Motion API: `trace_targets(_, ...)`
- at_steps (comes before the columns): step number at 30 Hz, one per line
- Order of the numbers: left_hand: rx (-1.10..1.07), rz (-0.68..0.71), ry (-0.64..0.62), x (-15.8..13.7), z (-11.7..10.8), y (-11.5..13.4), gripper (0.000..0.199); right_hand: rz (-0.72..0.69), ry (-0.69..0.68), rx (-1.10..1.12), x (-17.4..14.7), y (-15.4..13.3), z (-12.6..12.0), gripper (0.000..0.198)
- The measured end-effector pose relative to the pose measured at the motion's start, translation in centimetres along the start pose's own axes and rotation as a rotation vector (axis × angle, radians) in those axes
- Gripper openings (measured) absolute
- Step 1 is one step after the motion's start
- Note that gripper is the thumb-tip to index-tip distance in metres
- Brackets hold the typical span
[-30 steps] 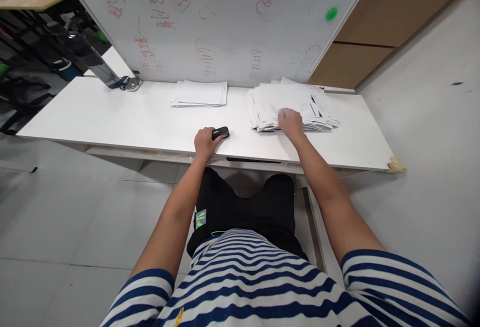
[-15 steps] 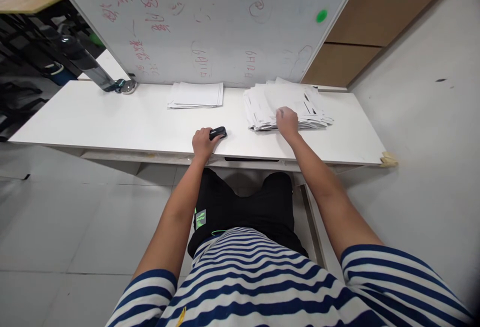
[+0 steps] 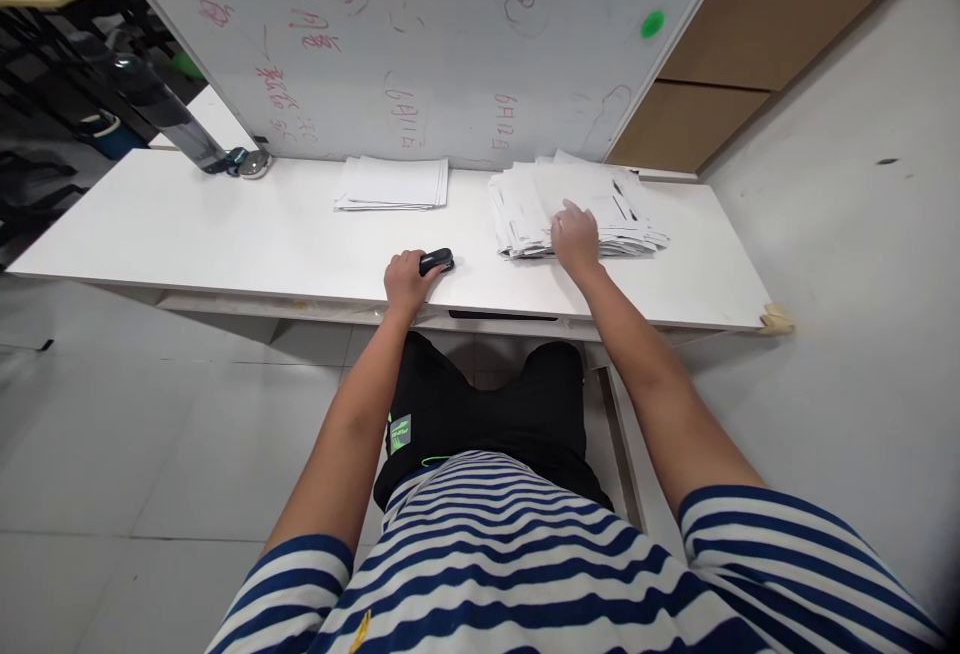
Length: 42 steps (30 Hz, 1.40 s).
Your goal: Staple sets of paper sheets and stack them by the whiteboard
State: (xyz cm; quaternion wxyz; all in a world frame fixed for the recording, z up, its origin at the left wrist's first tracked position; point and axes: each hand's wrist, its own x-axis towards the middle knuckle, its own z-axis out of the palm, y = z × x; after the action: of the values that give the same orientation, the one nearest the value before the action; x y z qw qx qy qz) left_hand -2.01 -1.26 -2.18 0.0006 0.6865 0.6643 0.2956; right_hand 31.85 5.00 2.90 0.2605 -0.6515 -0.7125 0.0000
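My left hand (image 3: pixel 406 282) is wrapped around the rear of a black stapler (image 3: pixel 437 261), which rests on the white desk (image 3: pixel 247 254) near its front edge. At the right, my right hand (image 3: pixel 576 237) is over the front part of a thick, uneven pile of paper sheets (image 3: pixel 525 204). Its fingers are partly spread, with the index finger pointing forward, and no sheet shows lifted in them. A smaller, neater stack of paper (image 3: pixel 394 184) lies farther back, left of the pile.
A whiteboard (image 3: pixel 450 54) with red writing stands along the back of the desk. A clear bottle (image 3: pixel 176 124) and a small round item (image 3: pixel 255 164) are at the back left. Brown panels (image 3: pixel 712 124) and a grey wall (image 3: pixel 847 234) bound the right side.
My right hand's fingers have gone from curled together to partly spread over the paper pile. My left hand still holds the stapler in the same place. The view has tilted slightly.
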Motion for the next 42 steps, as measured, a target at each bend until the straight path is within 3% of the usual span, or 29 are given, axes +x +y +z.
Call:
trace_targets(5, -0.004, 0.0, -0.002, 0.0, -0.2, 0.1, 0.034, 0.031, -0.094, 0.027, 0.3, 0.6, -0.1, 0.032)
trace_targets(10, -0.007, -0.005, -0.009, 0.0, -0.2, 0.2, 0.036, 0.054, -0.1, 0.054, 0.6, 1.0, 0.6, 0.042)
trace_targets(19, -0.015, -0.013, -0.011, 0.0, 0.0, 0.1, 0.036, 0.092, -0.118, 0.045, 0.4, 1.2, 1.3, 0.035)
trace_targets(24, -0.021, -0.012, -0.008, 0.1, -0.1, 0.2, 0.035, 0.108, -0.098, 0.071, 0.5, 1.3, 1.3, 0.04)
trace_targets(29, -0.027, -0.019, -0.004, 0.1, -0.1, 0.2, 0.035, 0.207, -0.072, 0.179, 1.0, 1.5, 0.3, 0.035)
trace_targets(32, -0.03, -0.053, -0.006, 0.1, -0.3, 0.3, 0.035, 0.266, 0.029, 0.365, 0.7, 0.5, -1.0, 0.035)
trace_targets(36, -0.015, -0.097, 0.064, 0.1, -1.1, 0.6, 0.046, 0.275, 0.15, 0.838, -1.0, -2.8, -3.3, 0.041)
trace_targets(39, -0.024, -0.015, 0.094, -0.4, -1.9, 1.6, 0.058, 0.255, 0.143, 1.143, -2.8, -5.5, -5.3, 0.047)
trace_targets(42, -0.046, 0.077, 0.039, -1.6, -2.3, 3.5, 0.057, 0.242, 0.174, 1.276, -4.1, -7.1, -6.6, 0.052)
